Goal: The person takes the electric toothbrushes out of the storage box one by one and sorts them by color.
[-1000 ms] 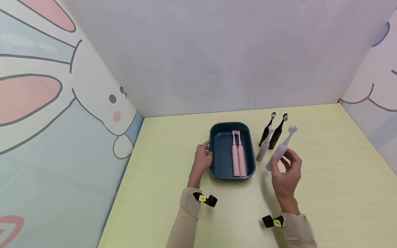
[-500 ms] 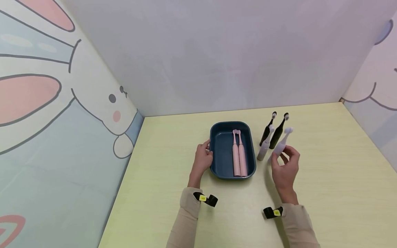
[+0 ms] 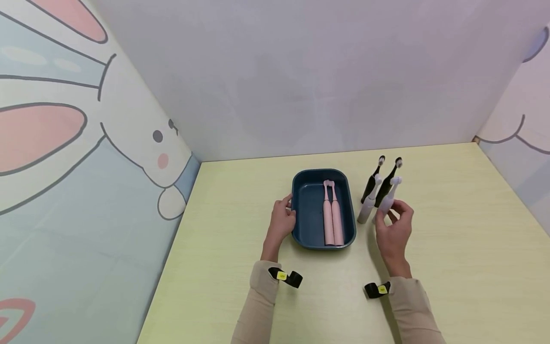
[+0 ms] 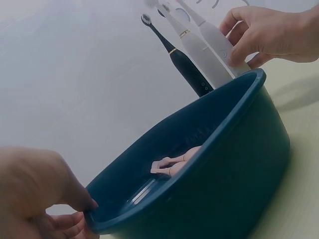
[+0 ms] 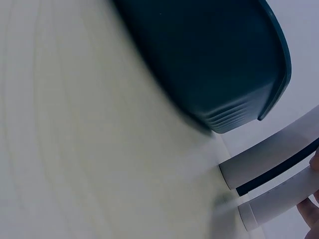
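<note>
My left hand (image 3: 282,222) pinches the left rim of a dark blue plastic basin (image 3: 308,217), thumb on top in the left wrist view. Two pink electric toothbrushes (image 3: 328,222) lie side by side in its right half. To the basin's right, my right hand (image 3: 394,234) holds a white electric toothbrush (image 3: 387,203) upright between thumb and fingers. In the right wrist view the base of this toothbrush (image 5: 271,204) is close over the table. Another white electric toothbrush (image 3: 366,210) stands just left of it. Two black electric toothbrushes (image 3: 370,186) stand behind the white ones.
The light wood-look table (image 3: 232,200) runs back to a plain pale wall (image 3: 301,86). A wall with a cartoon rabbit (image 3: 142,138) borders it at left, and another printed wall (image 3: 515,157) at right. Both sleeves carry small black wrist cameras.
My right hand has brought the white electric toothbrush down and slightly left, from tilted in the air to nearly upright beside the other white one. The left hand stays on the basin.
</note>
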A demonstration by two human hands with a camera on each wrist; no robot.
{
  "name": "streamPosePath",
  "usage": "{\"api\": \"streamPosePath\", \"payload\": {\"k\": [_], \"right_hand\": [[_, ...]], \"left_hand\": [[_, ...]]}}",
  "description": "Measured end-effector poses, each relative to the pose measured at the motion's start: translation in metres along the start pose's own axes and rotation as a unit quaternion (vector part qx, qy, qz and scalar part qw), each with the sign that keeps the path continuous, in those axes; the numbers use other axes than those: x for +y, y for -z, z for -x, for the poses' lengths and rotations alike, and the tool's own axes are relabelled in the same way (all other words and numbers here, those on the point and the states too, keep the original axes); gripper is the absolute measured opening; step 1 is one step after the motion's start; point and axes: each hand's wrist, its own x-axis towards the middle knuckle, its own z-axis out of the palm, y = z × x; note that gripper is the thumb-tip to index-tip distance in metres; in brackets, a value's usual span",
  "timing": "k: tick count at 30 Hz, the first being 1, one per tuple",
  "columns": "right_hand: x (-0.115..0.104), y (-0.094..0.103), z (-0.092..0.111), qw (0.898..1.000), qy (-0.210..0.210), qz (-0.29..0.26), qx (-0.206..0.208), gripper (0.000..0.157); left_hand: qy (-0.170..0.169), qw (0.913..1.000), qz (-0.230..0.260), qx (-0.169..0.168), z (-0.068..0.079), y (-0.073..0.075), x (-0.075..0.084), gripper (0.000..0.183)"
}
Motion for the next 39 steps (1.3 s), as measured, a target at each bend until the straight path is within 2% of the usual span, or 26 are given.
{"api": "streamPosePath", "payload": {"k": [10,18,27,33,39], "right_hand": [[0.004,0.002,0.001,1.0,0.007,0.017,0.001,0.04],[-0.001,0.004,0.003,0.999,0.007,0.028,-0.015,0.048],[-0.019,0.01,0.015,0.997,0.064,-0.022,0.036,0.05],[-0.052,0.016,0.025,0.996,0.064,-0.055,0.031,0.049],[-0.054,0.012,0.032,0.992,0.071,-0.096,0.029,0.048]], "left_hand": [[-0.008,1.0,0.002,0.004,0.001,0.0,0.0,0.05],[-0.006,1.0,0.002,0.004,0.0,-0.001,-0.001,0.05],[0.004,1.0,0.003,0.0,0.001,-0.001,0.0,0.05],[-0.001,1.0,0.005,0.0,0.001,0.0,0.001,0.051],[0.001,1.0,0.001,0.0,0.0,0.0,0.002,0.051]]}}
